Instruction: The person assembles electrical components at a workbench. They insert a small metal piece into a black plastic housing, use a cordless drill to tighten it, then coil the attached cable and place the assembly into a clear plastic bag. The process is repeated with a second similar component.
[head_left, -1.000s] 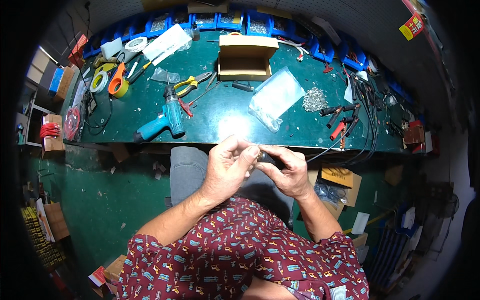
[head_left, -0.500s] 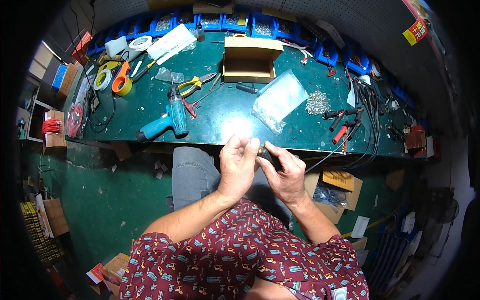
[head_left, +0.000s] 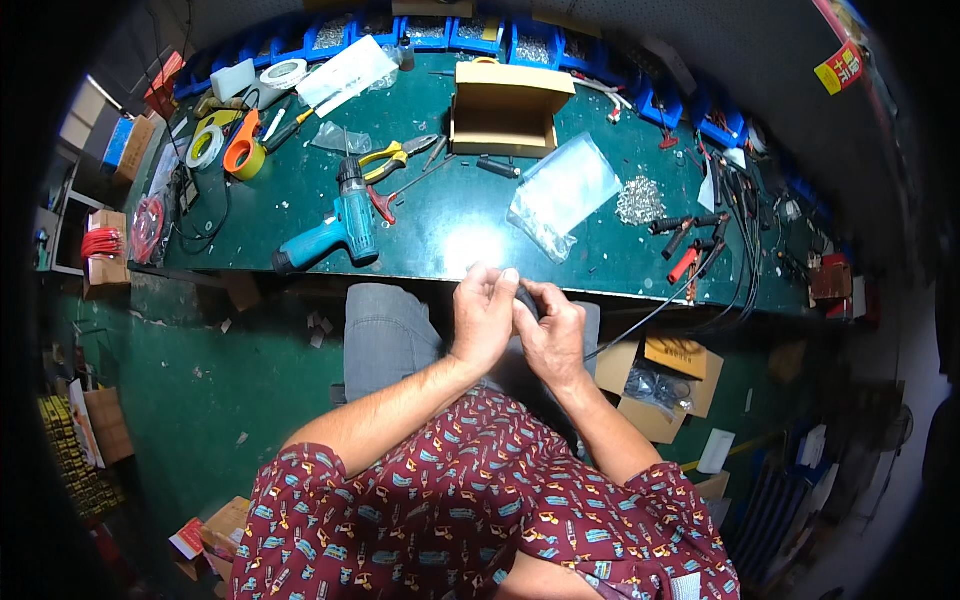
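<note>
My left hand [head_left: 484, 318] and my right hand [head_left: 554, 335] meet just in front of the bench edge, above my lap. Both are closed, thumbs and fingers pinched together. Between them shows a short dark piece [head_left: 529, 300], mostly covered by fingers. A black cable [head_left: 640, 328] runs out from beneath my right hand and up to the bench at the right, towards a cluster of black and red spring clamps [head_left: 684, 264]. What the left fingertips pinch is hidden.
On the green bench [head_left: 420, 240] lie a teal cordless drill [head_left: 335, 235], yellow-black pliers [head_left: 398, 158], a clear plastic bag [head_left: 566, 188], a pile of small metal parts [head_left: 640, 201] and an open cardboard box [head_left: 505, 135]. Blue bins [head_left: 428, 33] line the back. Another carton [head_left: 650, 418] stands low at the right.
My right hand has moved slightly left, closer against my left hand, and its fingers are curled in more. The view has shifted a little.
</note>
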